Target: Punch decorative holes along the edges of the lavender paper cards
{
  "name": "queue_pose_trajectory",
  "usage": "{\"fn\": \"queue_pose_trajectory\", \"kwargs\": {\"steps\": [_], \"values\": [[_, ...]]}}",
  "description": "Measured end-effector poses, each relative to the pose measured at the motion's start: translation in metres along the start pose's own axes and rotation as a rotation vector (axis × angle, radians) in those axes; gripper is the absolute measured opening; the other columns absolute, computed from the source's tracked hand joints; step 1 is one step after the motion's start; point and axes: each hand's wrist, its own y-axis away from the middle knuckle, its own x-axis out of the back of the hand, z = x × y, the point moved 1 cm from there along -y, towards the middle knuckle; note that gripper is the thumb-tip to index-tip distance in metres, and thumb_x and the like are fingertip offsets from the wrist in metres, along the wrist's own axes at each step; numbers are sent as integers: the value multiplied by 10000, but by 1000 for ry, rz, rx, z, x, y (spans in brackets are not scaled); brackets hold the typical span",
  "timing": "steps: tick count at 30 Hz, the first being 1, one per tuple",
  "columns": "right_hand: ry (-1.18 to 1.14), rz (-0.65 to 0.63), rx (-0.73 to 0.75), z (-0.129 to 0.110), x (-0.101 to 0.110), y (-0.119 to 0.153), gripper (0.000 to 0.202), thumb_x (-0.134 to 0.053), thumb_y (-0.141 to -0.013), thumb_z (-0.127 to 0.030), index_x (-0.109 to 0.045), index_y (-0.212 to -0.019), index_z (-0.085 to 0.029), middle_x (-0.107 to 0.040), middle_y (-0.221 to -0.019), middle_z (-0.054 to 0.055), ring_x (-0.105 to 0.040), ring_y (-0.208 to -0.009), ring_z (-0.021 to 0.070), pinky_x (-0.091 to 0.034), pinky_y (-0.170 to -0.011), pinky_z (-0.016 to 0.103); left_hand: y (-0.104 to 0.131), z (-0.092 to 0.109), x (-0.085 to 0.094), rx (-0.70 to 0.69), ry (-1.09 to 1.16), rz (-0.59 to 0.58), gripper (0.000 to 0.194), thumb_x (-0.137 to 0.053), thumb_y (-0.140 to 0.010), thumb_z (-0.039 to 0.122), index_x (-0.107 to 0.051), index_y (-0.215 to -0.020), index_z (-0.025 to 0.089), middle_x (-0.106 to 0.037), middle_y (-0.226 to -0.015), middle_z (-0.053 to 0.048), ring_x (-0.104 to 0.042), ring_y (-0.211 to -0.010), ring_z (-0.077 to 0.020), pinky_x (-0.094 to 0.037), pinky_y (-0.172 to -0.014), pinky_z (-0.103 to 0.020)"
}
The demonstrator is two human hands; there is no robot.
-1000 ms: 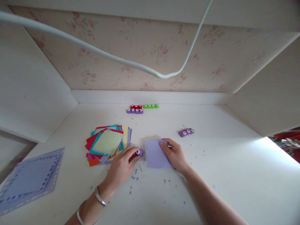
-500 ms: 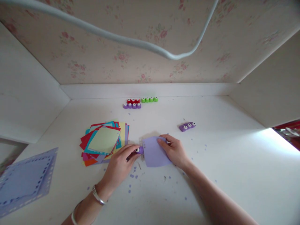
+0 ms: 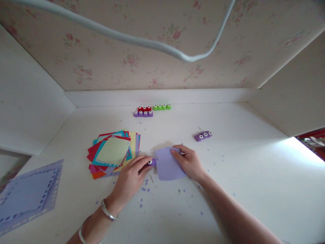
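Note:
My left hand [image 3: 132, 176] grips a small purple paper punch [image 3: 150, 162] on the white desk, its slot pushed onto the left edge of a lilac paper square [image 3: 167, 164]. My right hand [image 3: 189, 162] holds that square by its upper right side, fingers on top and the sheet slightly lifted. A few small holes show along the square's upper left edge. Silver bangles circle my left wrist.
A fanned stack of coloured paper squares [image 3: 113, 153] lies just left of my left hand. A punched lilac sheet [image 3: 27, 195] lies far left. Three joined purple punches [image 3: 203, 136] sit right of centre; red, purple and green punches [image 3: 149, 110] line the back. Paper bits [image 3: 144, 190] litter the desk. A white cable [image 3: 152, 45] hangs overhead.
My left hand slid the purple punch right until it met the lilac square's left edge. The view tilted slightly down.

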Motion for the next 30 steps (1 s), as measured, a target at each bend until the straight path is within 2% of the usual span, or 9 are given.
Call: {"fn": "queue_pose_trajectory", "kwargs": {"steps": [17,25,30], "values": [[46,7,27,1,-2,0,296,-540,-864,-436,-689,-968,-203,-687,-741,34,-574,-558,144,-409,-452,230,0,0,-2,-33,-43,-14,211,-588,-897,233,-638,-1103,227,-673,-1031,-59,-646,-949,-192,-541,-852,-332],[190,-6,89,-7,-2,3,248,-530,-874,-375,-694,-973,-217,-700,-756,27,-581,-560,137,-414,-481,231,2,-1,-3,-38,-84,-47,303,-589,-897,282,-603,-1197,236,-656,-1102,-66,-636,-1004,-202,-536,-898,-347],[292,-12,153,-13,-3,5,212,-523,-881,-333,-694,-955,-232,-712,-789,15,-581,-568,128,-428,-528,238,2,0,-3,-18,-61,-77,243,-573,-909,258,-623,-1146,229,-660,-1075,-52,-625,-1003,-187,-522,-899,-325]]}}
